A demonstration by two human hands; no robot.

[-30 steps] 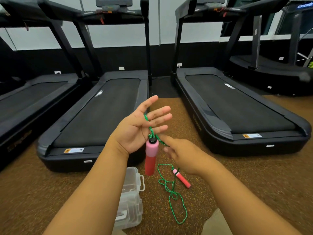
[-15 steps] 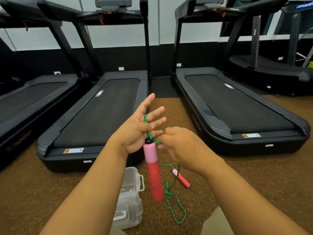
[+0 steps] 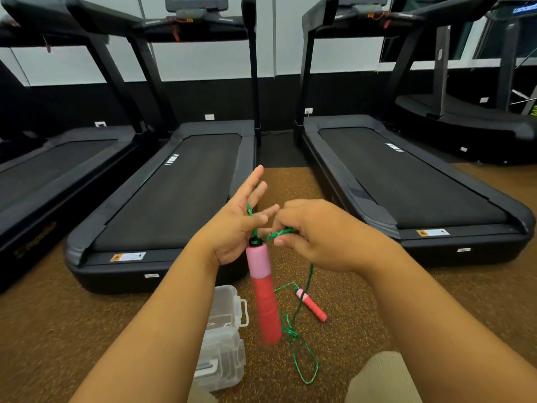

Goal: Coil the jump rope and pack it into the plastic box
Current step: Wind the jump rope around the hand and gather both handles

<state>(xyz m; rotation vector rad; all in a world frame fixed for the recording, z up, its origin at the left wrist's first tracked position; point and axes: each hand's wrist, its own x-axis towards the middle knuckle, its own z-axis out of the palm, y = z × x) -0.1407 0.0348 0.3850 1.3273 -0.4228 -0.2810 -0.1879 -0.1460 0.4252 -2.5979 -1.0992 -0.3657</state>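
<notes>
The thin green braided jump rope runs taut between the two hands, raised in front of the person above the floor. It passes up across the palm of the left hand, whose fingers are spread out straight, palm turned up and inward, with the cord showing between the fingers. Just beside it, the right hand has its fingers curled and pinches the rope at the short stretch between the hands. One foam handle, pink at the top and red below with a black cap, hangs down from the left palm, its lower end blurred. From the right hand the rope drops to the speckled brown rubber floor, where it lies in loose loops and leads to the second pink-and-red handle, lying flat on the floor.

Near the hanging handle, below the left forearm, a clear plastic box with a hinged lid and white clasps stands open on the floor, and I can see no rope in it. A beige ribbed trouser knee shows at the bottom edge. Beyond the hands, black treadmills stand in a row against a white and black wall.
</notes>
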